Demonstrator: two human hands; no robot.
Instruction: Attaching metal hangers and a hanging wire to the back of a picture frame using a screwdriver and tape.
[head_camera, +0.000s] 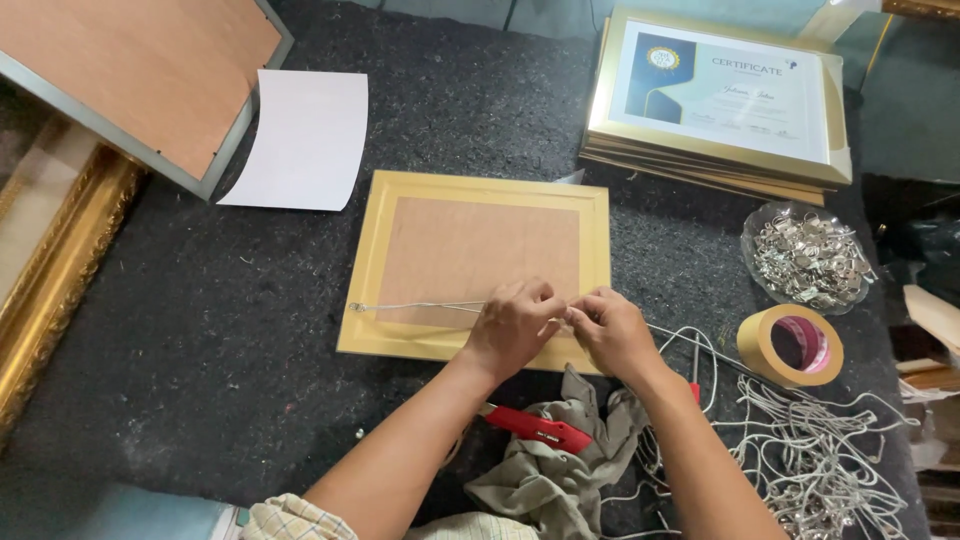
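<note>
A gold wooden picture frame (470, 205) lies face down near the middle of the dark felt surface (200, 330). A thin pale hanging cord (420, 306) already runs from a fitting on its left rail. Left hand (515, 325) and right hand (612, 330) pinch the cord's free end together at the lower right rail; that end looks not yet fixed.

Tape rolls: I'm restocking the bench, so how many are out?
1. The tape roll lies flat at the right, below the glass dish of metal clips; others may be hidden.
</note>
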